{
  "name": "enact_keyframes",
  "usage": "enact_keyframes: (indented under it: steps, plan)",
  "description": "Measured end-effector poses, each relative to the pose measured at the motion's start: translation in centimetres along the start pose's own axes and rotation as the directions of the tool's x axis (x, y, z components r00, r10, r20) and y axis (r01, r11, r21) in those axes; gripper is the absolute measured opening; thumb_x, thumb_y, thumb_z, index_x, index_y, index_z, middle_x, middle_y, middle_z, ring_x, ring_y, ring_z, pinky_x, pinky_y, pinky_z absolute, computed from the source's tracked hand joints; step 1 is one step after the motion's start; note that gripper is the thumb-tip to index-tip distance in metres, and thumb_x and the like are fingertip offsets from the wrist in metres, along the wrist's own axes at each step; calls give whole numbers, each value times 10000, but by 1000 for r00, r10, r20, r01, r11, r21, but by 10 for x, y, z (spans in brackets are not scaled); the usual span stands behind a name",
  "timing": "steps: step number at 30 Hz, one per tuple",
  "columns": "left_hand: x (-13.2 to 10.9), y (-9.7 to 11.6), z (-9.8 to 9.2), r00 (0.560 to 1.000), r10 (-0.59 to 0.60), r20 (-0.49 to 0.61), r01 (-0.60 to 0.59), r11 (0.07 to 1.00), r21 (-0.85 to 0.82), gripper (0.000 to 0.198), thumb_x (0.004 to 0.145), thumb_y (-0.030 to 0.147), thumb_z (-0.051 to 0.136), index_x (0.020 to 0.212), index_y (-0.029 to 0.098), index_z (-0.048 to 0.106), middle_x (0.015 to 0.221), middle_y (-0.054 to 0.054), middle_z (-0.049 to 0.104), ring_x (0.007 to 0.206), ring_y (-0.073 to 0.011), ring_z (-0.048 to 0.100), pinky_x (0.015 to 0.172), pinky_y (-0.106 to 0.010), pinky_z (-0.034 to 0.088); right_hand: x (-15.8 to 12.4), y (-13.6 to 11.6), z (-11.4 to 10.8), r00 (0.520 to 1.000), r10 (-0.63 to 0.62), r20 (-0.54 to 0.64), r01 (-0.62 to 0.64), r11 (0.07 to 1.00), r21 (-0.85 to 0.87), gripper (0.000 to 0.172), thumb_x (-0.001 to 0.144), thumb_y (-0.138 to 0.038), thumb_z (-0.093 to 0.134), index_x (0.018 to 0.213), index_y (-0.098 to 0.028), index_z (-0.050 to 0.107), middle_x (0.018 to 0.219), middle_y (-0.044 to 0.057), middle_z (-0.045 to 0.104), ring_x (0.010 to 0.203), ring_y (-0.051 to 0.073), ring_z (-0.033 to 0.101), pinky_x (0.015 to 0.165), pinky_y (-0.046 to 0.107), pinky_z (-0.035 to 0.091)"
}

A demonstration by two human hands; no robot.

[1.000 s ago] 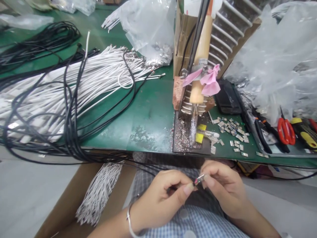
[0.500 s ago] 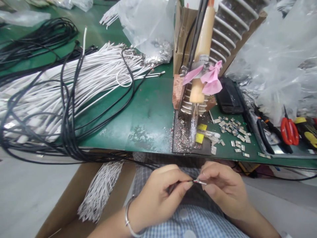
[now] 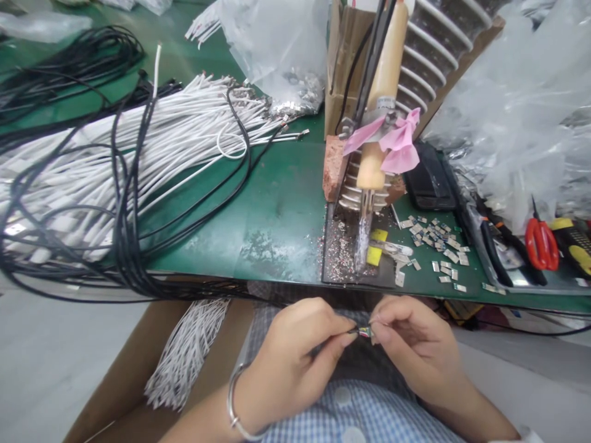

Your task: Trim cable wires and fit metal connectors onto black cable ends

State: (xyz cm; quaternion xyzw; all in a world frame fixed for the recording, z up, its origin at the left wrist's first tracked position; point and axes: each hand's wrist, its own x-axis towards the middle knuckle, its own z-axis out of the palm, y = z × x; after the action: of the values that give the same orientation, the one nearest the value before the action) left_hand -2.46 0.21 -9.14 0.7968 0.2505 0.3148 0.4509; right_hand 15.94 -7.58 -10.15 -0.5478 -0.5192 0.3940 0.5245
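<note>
Fingertip grip on thin dark cable [image 3: 361,331]

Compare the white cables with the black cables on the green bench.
The white cables lie side by side in a thick, roughly straight bundle; the black cables are fewer and run in loose loops. The black cables cross over the white cables. Both rest on the green bench.

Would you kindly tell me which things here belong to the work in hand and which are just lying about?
In hand: cable end, pinched between left hand and right hand; probably soldering iron, metal shells.
Lying about: white cables, scissors, plastic bags.
</note>
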Motion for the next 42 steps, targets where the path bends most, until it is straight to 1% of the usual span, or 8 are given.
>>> enact_keyframes:
  steps: [11, 16, 22, 26, 32, 36, 38, 42]
  plan:
    - [-1, -4, 1, 1000, 9, -15, -10, 996, -84, 180, 860, 49, 608, 988, 159, 669, 735, -32, 637, 641, -125, 585, 573, -214, 461, 4, -2, 0, 999, 11, 37, -12, 999, 34, 117, 912, -134, 575, 902, -250, 582, 737, -18, 600, 623, 113, 559, 566, 215, 463]
    - [-5, -9, 12, 992, 58, -115, -70, 993, -97, 207, 844, 40, 609, 993, 177, 652, 750, -37, 650, 652, -139, 602, 571, -223, 485, 6, -4, 6, 999, 38, 28, -42, 984, 174, 99, 938, -154, 551, 896, -243, 560, 743, -23, 578, 604, 93, 543, 549, 189, 461]
    - [-8, -13, 21, 940, 246, -237, -215, 965, 149, 250, 829, -24, 562, 1016, 124, 637, 760, -47, 655, 617, -123, 578, 532, -220, 478, 9, -9, 15, 996, 93, -9, -87, 960, 265, 116, 953, -180, 556, 855, -241, 562, 691, -38, 573, 577, 75, 549, 542, 156, 470]
    - [-7, -15, 19, 915, 348, -206, -264, 900, 346, 226, 852, -4, 544, 1036, 85, 642, 737, -53, 660, 591, -126, 539, 512, -246, 444, 10, -9, 17, 990, 139, 2, -133, 944, 302, 132, 957, -200, 561, 831, -240, 561, 657, -52, 566, 560, 60, 538, 544, 135, 460]
    - [-6, -17, 15, 903, 390, -180, -282, 854, 437, 185, 882, 39, 555, 1034, 104, 640, 690, -31, 666, 538, -118, 507, 478, -254, 400, 10, -7, 18, 987, 158, 10, -152, 930, 333, 130, 956, -212, 570, 828, -232, 558, 660, -49, 572, 556, 61, 551, 543, 141, 462]
    - [-6, -19, 12, 925, 328, -191, -252, 907, 336, 246, 839, -9, 562, 1042, 104, 643, 756, -51, 680, 606, -129, 570, 521, -250, 471, 9, -6, 14, 997, 72, -26, -64, 969, 237, 59, 967, -211, 531, 965, -254, 572, 752, -23, 586, 609, 89, 551, 567, 184, 484]
    - [-5, -20, 11, 931, 295, -215, -231, 932, 280, 271, 814, -35, 572, 1034, 103, 648, 782, -57, 682, 643, -129, 593, 549, -240, 502, 9, -5, 11, 997, -33, -75, 44, 988, 145, 125, 962, -162, 495, 1025, -255, 550, 759, -18, 560, 622, 105, 530, 560, 206, 469]
    - [0, -20, 8, 931, 271, -243, -209, 945, 252, 259, 811, -40, 599, 1016, 111, 648, 787, -58, 687, 659, -124, 612, 564, -220, 523, 11, 1, 5, 963, -262, -59, 253, 959, -126, 204, 866, -37, 530, 939, -227, 547, 755, -4, 517, 678, 136, 523, 576, 256, 452]
